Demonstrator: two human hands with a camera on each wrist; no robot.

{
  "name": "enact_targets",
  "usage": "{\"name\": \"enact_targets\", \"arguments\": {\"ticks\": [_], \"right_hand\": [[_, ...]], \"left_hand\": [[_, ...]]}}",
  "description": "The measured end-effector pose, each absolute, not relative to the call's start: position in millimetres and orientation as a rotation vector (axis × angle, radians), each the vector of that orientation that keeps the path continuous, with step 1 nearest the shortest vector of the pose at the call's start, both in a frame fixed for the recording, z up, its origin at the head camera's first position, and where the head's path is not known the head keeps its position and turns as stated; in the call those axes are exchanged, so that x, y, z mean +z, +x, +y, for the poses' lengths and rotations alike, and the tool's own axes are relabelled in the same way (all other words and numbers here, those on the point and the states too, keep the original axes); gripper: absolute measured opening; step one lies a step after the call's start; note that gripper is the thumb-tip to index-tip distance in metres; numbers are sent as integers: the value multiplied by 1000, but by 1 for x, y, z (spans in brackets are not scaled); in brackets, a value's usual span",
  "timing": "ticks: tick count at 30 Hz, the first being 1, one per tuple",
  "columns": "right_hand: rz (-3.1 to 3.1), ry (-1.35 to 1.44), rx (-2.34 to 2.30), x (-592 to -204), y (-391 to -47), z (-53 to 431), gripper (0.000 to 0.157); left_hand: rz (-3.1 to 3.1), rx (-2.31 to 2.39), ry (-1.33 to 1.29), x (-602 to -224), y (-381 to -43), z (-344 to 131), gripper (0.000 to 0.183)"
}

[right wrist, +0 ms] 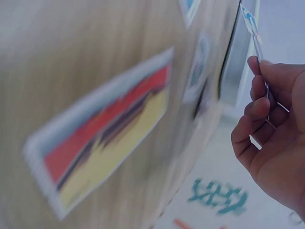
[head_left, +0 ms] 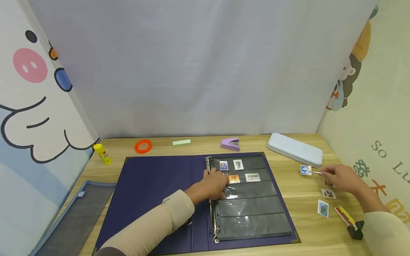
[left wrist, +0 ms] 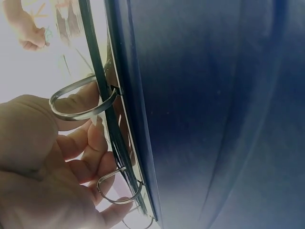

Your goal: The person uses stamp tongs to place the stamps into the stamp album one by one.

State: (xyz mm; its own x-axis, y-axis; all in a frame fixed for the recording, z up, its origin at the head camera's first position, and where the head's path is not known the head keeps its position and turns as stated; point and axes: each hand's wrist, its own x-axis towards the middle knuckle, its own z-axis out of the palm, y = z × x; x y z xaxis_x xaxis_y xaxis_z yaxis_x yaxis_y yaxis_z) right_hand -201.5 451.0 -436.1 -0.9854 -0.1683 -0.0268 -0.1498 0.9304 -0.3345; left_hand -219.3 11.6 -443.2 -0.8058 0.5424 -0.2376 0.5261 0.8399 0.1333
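Observation:
A dark blue ring binder [head_left: 150, 199] lies open, with a black stamp page [head_left: 256, 206] on its rings. Stamps sit in the page's top two rows, among them an orange one [head_left: 234, 179] and a green-and-white one [head_left: 252, 177]. My left hand [head_left: 213, 185] rests on the page's ring side at the second and third rows; in the left wrist view its fingertips touch the page beside the metal rings [left wrist: 81, 114]. Off to the right, my right hand [head_left: 344, 179] pinches tweezers [right wrist: 258, 46], their tip at a blue-and-white stamp [right wrist: 249, 21], which appears raised off the table.
Loose stamps lie on the right of the table, including a red-and-yellow one [head_left: 346, 216] and a blue-green one [head_left: 323, 208]. Along the back are a pale blue case [head_left: 294, 149], purple stapler [head_left: 230, 143], green strip [head_left: 181, 142], orange tape [head_left: 143, 146] and glue stick [head_left: 102, 154]. A mesh pouch [head_left: 77, 220] lies left.

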Motion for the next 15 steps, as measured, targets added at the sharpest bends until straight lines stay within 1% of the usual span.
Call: {"name": "enact_targets", "arguments": {"ticks": [3, 10, 15], "right_hand": [[3034, -319, -555, -430, -205, 436, 24], [3010, -577, -598, -419, -223, 390, 13], [2953, -744, -624, -418, -236, 358, 11]], "left_hand": [[2744, 95, 823, -442, -219, 12, 39], [2715, 176, 832, -443, -220, 7, 44], [2709, 202, 848, -441, -220, 7, 46]]}}
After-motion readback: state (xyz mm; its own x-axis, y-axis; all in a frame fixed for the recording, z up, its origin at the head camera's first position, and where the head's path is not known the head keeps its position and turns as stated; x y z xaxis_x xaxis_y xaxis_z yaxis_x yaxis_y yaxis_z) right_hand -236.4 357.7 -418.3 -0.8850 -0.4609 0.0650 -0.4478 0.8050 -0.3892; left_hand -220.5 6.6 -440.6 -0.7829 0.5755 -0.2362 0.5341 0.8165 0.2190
